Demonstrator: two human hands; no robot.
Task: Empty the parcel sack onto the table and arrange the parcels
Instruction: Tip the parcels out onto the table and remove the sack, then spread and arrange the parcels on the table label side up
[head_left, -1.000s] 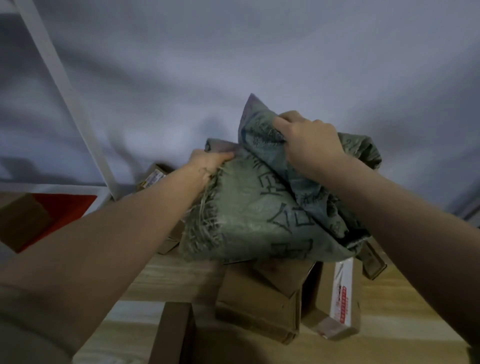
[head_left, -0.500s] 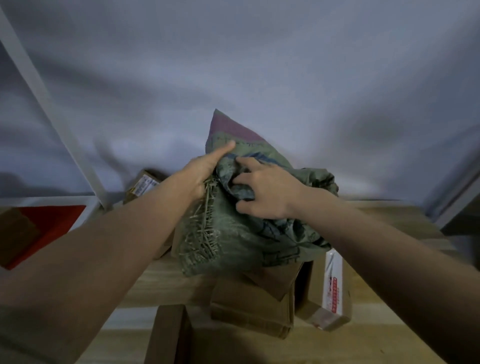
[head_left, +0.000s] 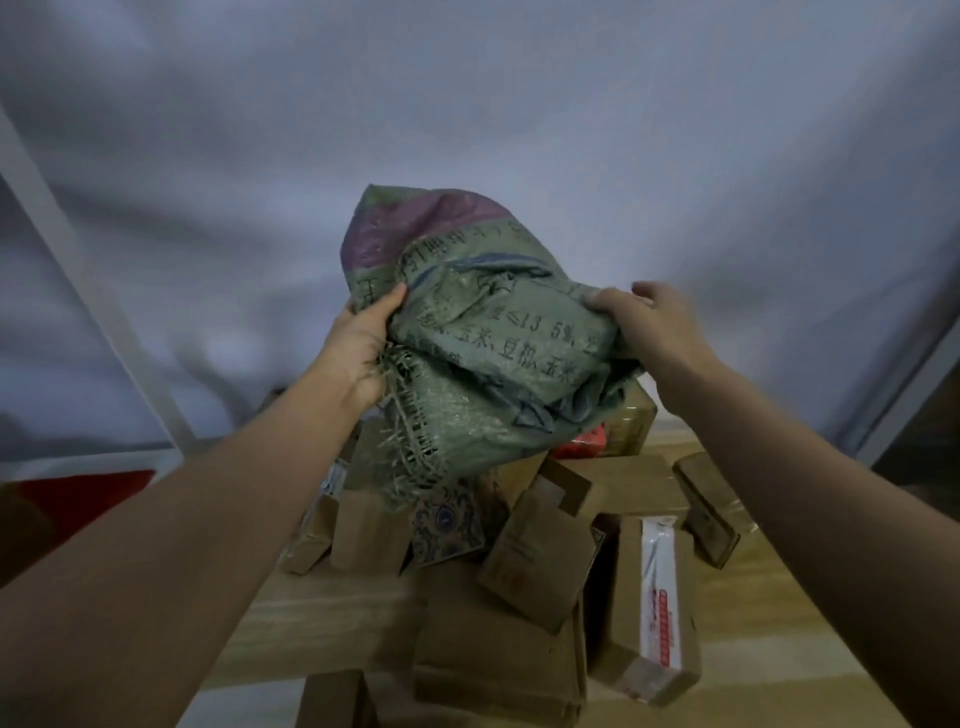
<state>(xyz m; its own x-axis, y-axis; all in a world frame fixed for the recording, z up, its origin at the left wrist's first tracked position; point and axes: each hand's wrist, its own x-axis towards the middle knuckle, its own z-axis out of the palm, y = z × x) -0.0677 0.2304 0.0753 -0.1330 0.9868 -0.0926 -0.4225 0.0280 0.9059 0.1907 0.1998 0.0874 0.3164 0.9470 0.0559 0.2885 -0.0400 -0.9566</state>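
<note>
1. The green woven sack (head_left: 483, 343) is held up in the air above the table (head_left: 322, 613), crumpled and folded over on itself, with black printed characters across its face and a purple patch at its 12 o'clock end.
2. The left hand (head_left: 358, 348) clutches the sack's edge at 9 o'clock, thumb pressed over the cloth, fingers wrapped behind; frayed strands hang from the sack just under that hand.
3. The right hand (head_left: 649, 325) sits at the sack's 3 o'clock side, thumb and fingers pinching a fold of the fabric. It is slightly blurred.
4. Below the sack, toward 6 o'clock, a heap of brown cardboard parcels (head_left: 535, 561) lies jumbled on the wooden table, tilted against one another.
5. A box with a white taped strip and red print (head_left: 657, 618) lies at the heap's 4 o'clock side.
6. A patterned blue packet (head_left: 447, 525) pokes out directly under the sack's frayed hem.
7. A red-topped parcel (head_left: 584, 444) shows just beneath the sack's 4 o'clock corner.
8. Behind everything hangs a pale grey cloth backdrop (head_left: 519, 104).
</note>
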